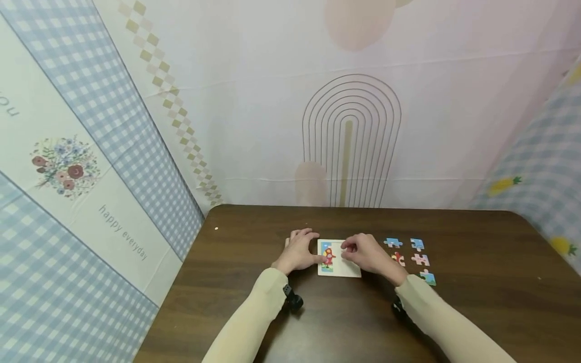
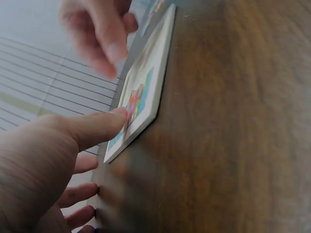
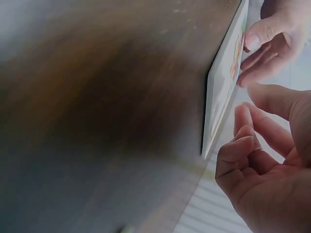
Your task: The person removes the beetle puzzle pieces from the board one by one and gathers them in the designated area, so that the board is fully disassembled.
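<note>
Dark wooden table (image 1: 254,237), puzzle board (image 1: 346,270) lying flat on it.
Left hand (image 1: 299,251) rests its thumb on the picture (image 1: 329,251), other fingers loosely extended; right hand (image 1: 366,254), nearer five loose pieces (image 1: 420,259) to its right, hovers above the board's bare part, fingers loosely curled, nothing visibly held.

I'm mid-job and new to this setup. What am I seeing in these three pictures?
There is no machine, just a person's two bare hands. The wide picture comes from a head camera looking forward and down; the other two come from cameras worn on each wrist. On the brown table lies a white board with a partly filled puzzle picture along its left side. At least five loose puzzle pieces lie to its right. The left hand has its thumb on the picture. The right hand is over the board, fingers bent, with nothing visible between them.
</note>
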`<state>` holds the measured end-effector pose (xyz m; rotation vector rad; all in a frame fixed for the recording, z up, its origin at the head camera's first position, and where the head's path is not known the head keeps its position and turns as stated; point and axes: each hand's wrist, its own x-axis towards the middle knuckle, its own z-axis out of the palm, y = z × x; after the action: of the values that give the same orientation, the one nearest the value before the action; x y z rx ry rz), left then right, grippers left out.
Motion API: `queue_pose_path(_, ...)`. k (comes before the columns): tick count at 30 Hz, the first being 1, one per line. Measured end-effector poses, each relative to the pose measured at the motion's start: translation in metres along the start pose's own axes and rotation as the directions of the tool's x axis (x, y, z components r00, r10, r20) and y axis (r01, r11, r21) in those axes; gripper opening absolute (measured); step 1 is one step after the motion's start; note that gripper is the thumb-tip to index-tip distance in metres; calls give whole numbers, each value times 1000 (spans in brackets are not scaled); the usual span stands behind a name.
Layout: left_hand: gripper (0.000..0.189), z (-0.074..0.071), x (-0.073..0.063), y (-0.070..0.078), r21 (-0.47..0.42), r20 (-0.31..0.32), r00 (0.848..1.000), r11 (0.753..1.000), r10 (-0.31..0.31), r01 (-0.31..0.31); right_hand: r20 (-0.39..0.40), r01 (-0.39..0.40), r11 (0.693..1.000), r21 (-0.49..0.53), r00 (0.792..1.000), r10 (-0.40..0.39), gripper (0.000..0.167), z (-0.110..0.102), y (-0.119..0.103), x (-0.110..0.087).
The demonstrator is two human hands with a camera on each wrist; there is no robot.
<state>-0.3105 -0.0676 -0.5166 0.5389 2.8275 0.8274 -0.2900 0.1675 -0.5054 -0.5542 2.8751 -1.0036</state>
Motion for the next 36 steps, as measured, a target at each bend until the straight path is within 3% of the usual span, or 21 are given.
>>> queue_pose_path(7, 66, 2, -6, 3, 53, -10, 1000, 999, -6, 6, 14, 39, 998, -49, 999, -38, 14, 17, -8, 21)
queue_pose_path(11, 64, 2, -7, 3, 37, -20, 1000, 999, -15, 16, 23, 13, 999, -51, 1000, -12, 11, 22, -11, 26)
queue_pose_path(21, 63, 5, -4, -1, -2, -14, 999, 999, -32, 32, 48, -45, 999, -4, 998, 45, 10, 23, -14, 29)
queue_pose_path(36, 62, 3, -7, 1, -28, -6, 999, 999, -40, 40, -33, 38, 999, 19, 999, -37, 17, 28, -15, 29)
